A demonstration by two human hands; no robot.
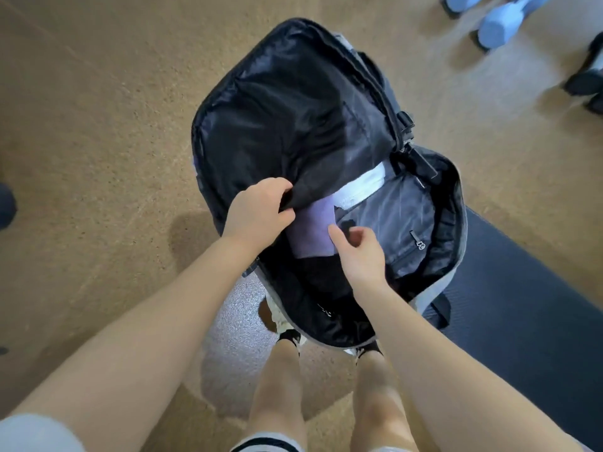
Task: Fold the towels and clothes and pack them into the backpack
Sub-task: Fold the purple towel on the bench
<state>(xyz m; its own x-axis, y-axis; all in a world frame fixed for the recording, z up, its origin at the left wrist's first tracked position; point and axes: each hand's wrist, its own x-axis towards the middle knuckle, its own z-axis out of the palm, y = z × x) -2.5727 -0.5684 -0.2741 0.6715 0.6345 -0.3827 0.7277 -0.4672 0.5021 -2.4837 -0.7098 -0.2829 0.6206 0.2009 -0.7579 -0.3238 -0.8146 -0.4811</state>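
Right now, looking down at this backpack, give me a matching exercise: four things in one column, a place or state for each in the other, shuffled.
Things:
1. left hand
2. purple cloth
3. dumbbells
4. dark mat

Places or states:
A. on the floor, top right
B. grips the black lining flap
C. under the backpack's right side
D. inside the backpack, between the hands

Pairs: 1-B, 2-D, 3-A, 4-C

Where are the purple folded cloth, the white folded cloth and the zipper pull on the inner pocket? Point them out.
purple folded cloth (313, 231): head view, middle of its visible face.
white folded cloth (360, 185): head view, its exposed strip.
zipper pull (420, 245): head view, the metal tab.
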